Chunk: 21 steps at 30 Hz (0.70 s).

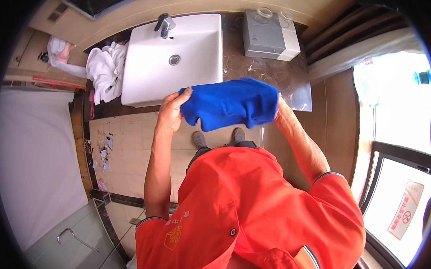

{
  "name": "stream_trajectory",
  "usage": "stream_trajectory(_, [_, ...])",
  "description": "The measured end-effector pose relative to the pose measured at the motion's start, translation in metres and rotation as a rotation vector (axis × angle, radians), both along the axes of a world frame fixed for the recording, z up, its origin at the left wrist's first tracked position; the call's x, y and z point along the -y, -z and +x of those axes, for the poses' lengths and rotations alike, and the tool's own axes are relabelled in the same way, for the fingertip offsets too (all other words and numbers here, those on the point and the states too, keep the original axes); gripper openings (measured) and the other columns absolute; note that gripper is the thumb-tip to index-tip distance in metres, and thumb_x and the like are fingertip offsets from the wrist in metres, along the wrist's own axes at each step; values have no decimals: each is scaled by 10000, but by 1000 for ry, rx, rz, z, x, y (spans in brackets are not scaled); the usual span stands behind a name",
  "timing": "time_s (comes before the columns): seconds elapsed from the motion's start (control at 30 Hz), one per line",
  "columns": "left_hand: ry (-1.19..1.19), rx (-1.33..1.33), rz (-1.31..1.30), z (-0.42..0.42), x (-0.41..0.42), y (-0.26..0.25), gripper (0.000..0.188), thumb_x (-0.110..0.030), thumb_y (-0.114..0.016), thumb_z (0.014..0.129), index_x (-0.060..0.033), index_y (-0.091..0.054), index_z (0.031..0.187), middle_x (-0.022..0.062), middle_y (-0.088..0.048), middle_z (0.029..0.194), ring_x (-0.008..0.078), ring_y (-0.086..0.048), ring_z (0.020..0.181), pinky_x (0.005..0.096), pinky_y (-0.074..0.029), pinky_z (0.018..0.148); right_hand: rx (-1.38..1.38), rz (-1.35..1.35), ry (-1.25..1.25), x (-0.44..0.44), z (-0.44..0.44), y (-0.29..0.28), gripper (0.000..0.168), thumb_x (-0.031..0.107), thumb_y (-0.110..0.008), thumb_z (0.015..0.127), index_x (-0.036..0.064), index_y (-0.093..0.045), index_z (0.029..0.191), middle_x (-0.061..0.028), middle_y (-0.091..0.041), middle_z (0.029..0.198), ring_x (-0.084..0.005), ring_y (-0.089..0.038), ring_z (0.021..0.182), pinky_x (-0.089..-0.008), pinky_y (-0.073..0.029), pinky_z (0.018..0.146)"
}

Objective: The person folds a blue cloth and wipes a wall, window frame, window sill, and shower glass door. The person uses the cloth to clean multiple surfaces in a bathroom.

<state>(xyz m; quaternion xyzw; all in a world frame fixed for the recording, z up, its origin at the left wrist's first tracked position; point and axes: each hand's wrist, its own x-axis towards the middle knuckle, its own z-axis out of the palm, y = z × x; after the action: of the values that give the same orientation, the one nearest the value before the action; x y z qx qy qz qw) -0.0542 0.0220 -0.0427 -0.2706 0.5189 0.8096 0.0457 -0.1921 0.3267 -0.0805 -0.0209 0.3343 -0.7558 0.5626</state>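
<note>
A blue cloth [230, 102] is stretched between my two hands, in front of the near edge of a white rectangular washbasin [146, 76]. My left hand [173, 109] pinches its left end, thumb on top. At the cloth's right end is my right hand [279, 107], its fingers mostly hidden behind the fabric. The cloth hangs in loose folds with a wavy lower edge. A chrome faucet [164, 26] stands at the back of the basin, whose bowl shows a metal drain [174, 59].
Crumpled white cloths [106, 70] lie left of the basin on the dark stone counter [234, 68]. A grey box [265, 36] with glasses on it stands at right. Debris [105, 150] litters the tiled floor. A glass panel [73, 242] is lower left, a window [397, 128] right.
</note>
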Motion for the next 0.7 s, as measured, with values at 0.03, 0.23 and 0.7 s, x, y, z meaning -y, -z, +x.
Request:
stream_trajectory(0.03, [7,6,3,2,6,0,282,-270,-732,967,-22,-704,1100,37,-726,1007,118,-696,875,264,-558,760,81,79,22,2,1,-1,453,339,-440,1092,-48,-576,1284,-169,-695,1170,-301,-700,1055,-479,-590,913])
stream_trajectory(0.23, [24,71,-99,5,22,-5,250,-244,-732,966,-27,-713,1088,50,-731,1023,131,-701,910,291,-571,792,332,321,298,4,10,0,593,454,-384,1095,-74,-583,1275,-222,-688,1209,-347,-701,1063,-521,-569,952])
stream_trajectory(0.7, [-36,37,-474,-45,77,-70,361,-207,-806,884,-14,-688,1165,60,-742,1007,159,-714,867,298,-550,804,-980,537,438,30,-70,-75,330,73,-707,926,-3,-634,1239,-106,-742,956,-141,-681,807,-279,-568,700])
